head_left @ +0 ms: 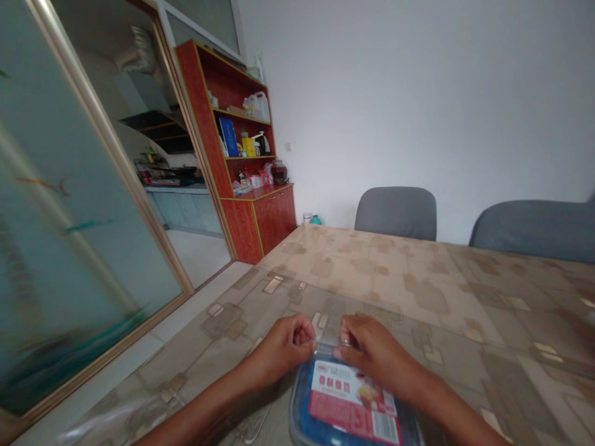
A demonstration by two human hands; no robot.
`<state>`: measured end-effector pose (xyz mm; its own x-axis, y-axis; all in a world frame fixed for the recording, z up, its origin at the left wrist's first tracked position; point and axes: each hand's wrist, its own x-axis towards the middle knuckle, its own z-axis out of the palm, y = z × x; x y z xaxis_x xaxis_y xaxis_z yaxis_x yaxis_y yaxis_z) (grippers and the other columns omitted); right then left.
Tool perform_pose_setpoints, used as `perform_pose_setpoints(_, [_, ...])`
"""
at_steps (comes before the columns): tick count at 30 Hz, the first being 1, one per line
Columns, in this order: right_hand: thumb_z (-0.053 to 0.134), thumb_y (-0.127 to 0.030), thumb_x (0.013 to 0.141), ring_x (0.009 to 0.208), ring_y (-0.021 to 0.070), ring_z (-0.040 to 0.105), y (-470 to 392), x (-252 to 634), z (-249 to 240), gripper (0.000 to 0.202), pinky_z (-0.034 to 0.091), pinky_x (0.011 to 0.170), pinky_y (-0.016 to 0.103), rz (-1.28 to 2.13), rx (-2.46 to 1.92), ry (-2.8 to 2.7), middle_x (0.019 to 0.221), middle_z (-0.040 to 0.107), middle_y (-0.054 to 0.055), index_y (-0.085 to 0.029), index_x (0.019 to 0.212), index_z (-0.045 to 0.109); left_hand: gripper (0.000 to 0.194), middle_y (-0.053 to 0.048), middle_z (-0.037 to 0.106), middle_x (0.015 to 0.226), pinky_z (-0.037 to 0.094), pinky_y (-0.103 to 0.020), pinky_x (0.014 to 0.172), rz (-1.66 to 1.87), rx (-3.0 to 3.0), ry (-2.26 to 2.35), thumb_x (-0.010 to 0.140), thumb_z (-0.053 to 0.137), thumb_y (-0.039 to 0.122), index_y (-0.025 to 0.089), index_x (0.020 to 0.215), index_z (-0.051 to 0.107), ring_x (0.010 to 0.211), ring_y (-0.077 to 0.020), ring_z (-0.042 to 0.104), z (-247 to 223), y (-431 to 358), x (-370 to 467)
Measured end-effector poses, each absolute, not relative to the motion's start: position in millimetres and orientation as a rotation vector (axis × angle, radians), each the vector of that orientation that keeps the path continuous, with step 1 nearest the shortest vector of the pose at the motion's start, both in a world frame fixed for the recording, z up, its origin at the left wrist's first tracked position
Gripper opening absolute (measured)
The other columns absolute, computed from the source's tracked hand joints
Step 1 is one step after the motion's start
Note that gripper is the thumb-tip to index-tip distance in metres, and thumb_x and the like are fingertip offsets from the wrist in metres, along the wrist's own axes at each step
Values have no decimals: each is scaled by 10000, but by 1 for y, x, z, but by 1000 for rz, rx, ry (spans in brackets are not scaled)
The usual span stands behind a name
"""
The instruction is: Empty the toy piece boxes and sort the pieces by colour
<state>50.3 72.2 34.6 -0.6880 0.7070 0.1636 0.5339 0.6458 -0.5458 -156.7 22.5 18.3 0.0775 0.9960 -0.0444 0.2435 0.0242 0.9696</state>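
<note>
A clear plastic food container lies on the table close in front of me, blue showing through its lid. A pink and white label with printed characters and a barcode covers most of its top. My left hand is closed, fingers curled, pinching the far left corner of the container's rim. My right hand is also closed, its thumb and curled fingers gripping the far edge of the rim to the right. A short stretch of clear rim shows between the two hands. The container's near end is cut off by the frame.
A brown patterned cloth covers the table. Crumpled clear plastic lies at the near left. Beyond the far edge stand two grey chairs. A red-brown cabinet and a sliding glass door are to the left.
</note>
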Motion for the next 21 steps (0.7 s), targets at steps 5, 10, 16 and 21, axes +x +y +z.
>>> perform_pose_setpoints(5, [630,-260,868,731,182,528,68,53,33,171,304,644,273,663,-1022,-2499,750,595,8,-197,746,527,245,55,452,608,273,-194,519,1008,1425,1319,711,714,333,153,745,551,569,-93,385,13,22,-154])
perform_pose_setpoints(10, [611,-274,872,754,190,530,65,55,34,150,316,666,278,682,-1013,-2504,774,605,17,-199,771,529,234,64,436,592,246,-202,510,960,1452,1276,684,725,301,161,725,543,549,-90,357,9,25,-158])
perform_pose_setpoints(16, [600,-225,823,643,145,492,65,49,32,173,293,579,239,795,-1016,-2491,694,562,-20,-206,698,482,237,58,434,603,247,-208,516,963,1453,1229,713,701,340,159,747,552,559,-100,360,10,23,-156])
perform_pose_setpoints(21, [575,-224,820,638,149,485,60,42,26,190,279,555,235,877,-1090,-2418,657,537,-25,-210,667,462,200,49,451,638,273,-211,540,1024,1435,1256,754,653,334,161,798,563,596,-117,398,8,12,-146])
